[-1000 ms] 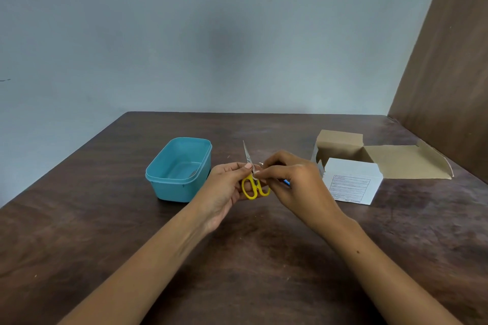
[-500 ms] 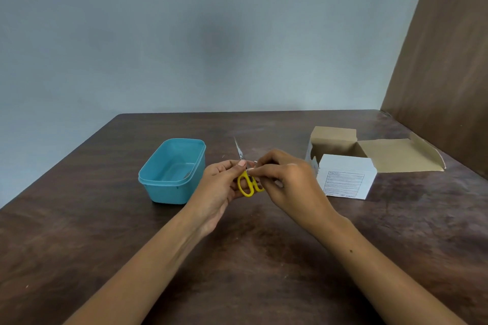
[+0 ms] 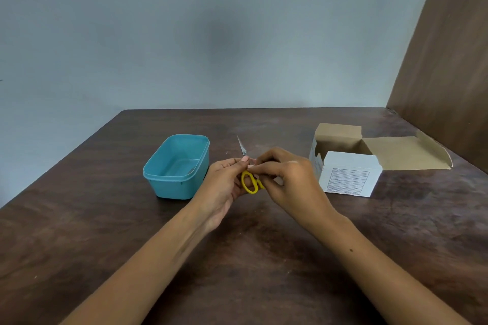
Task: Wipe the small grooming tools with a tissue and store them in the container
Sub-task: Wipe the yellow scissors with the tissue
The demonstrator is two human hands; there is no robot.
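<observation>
**Small scissors held in both hands beside the open container**

From my remote seat I see a pair of small scissors (image 3: pixel 249 178) with glossy yellow plastic loop handles and thin, pointed metal blades, held above a dark brown wooden table (image 3: pixel 79 232) whose surface is mottled and matte. The blades rise past the fingertips and tilt slightly to the left — only their narrow silver tip stands clear. The left hand (image 3: pixel 224 187) is curled around the handle loops, its fingers bent inward and closed on the yellow plastic, thumb up against the base of the blades. The right hand (image 3: pixel 287 182) meets it from the other side; thumb and forefinger are pinched together at the pivot, the remaining fingers folded loosely underneath. I cannot tell whether a tissue sits inside that pinch.

Just to the left of the hands stands the container (image 3: pixel 175 166) — a rectangular tub of smooth teal plastic with rounded corners and a raised rim, lid off. To the right lies an open cardboard box (image 3: pixel 348 177), white and printed with a label on the outside, raw brown inside, its flaps spread flat on the table
</observation>
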